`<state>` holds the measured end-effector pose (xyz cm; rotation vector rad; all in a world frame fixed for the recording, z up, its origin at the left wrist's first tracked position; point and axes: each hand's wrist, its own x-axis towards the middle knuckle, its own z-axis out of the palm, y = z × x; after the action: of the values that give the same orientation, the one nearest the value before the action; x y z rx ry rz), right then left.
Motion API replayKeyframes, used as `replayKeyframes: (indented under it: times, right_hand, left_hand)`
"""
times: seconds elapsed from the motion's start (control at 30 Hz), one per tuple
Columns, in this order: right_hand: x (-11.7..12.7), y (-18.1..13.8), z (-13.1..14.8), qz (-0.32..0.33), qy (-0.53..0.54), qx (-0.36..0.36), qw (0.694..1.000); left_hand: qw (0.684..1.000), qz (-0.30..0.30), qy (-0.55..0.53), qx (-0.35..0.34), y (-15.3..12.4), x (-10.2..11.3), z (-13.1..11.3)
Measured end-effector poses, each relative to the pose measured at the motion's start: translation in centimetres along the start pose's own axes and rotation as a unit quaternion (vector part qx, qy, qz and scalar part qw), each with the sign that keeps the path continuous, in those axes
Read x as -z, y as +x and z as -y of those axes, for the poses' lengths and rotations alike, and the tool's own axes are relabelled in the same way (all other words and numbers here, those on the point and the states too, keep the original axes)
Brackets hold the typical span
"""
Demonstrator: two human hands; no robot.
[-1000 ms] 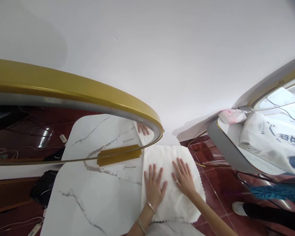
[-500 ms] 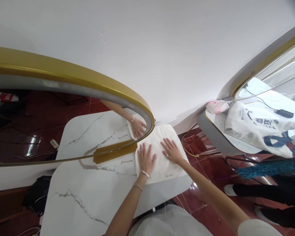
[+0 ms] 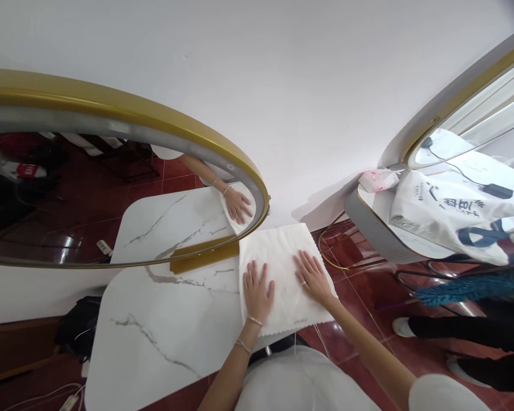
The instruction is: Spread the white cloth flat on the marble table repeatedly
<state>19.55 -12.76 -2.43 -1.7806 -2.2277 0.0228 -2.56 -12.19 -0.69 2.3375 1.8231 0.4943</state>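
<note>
A white cloth (image 3: 282, 251) with a scalloped edge lies spread over the right end of the marble-patterned table (image 3: 163, 319). My left hand (image 3: 257, 290) rests flat on the cloth's left part, fingers stretched out. On its right part lies my right hand (image 3: 314, 278), also flat, with the fingers slightly spread and a ring on one of them. Neither hand grips the cloth. Part of the cloth and one hand show as a reflection in the gold-framed mirror (image 3: 223, 142) at the left.
A second table (image 3: 377, 228) at the right holds a tissue pack (image 3: 379, 180) and a white printed bag (image 3: 445, 205). Below it are a blue fluffy duster (image 3: 462, 291) and a person's dark-clad legs (image 3: 458, 337). A power strip (image 3: 71, 401) lies on the floor at lower left.
Both hands and the cloth have shifted slightly toward me, and more of the cloth's far part shows. Both hands stay flat on it. The camera view has moved a little.
</note>
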Motion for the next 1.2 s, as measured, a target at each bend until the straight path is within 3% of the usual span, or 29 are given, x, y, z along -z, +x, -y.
replayKeyframes:
  times: [0.17, 0.43, 0.53, 0.63, 0.77, 0.9, 1.2]
  right_hand:
    - [0.0, -2.0, 0.6, -0.014, -0.002, -0.003, 1.000]
    - [-1.2, 3.5, -0.8, -0.009, -0.064, -0.006, 0.998]
    - [-1.0, 2.6, -0.6, -0.009, -0.068, -0.017, 0.997]
    - [-0.7, 0.0, 0.6, -0.007, -0.061, -0.027, 0.998]
    - [0.0, -2.7, 3.7, 0.009, -0.038, 0.002, 0.999]
    - [0.2, -3.0, 8.0, 0.034, -0.007, 0.056, 0.998]
    - [-3.3, -1.2, 20.7, 0.043, 0.040, 0.149, 0.987]
  left_hand:
    - [1.000, -0.002, 0.010, 0.002, -2.0, 0.0, -0.2]
    - [0.999, 0.021, 0.029, 0.034, 2.2, -0.7, 0.3]
    - [0.999, 0.033, 0.026, 0.032, 2.3, -1.0, 0.5]
    - [0.999, 0.035, 0.020, 0.009, 0.6, -0.9, 1.1]
    - [0.999, 0.031, 0.034, 0.004, -3.1, -0.1, 2.6]
    - [0.998, 0.016, 0.061, 0.016, -6.3, 1.4, 5.7]
    - [0.991, 0.005, 0.114, 0.068, -12.0, 6.1, 16.9]
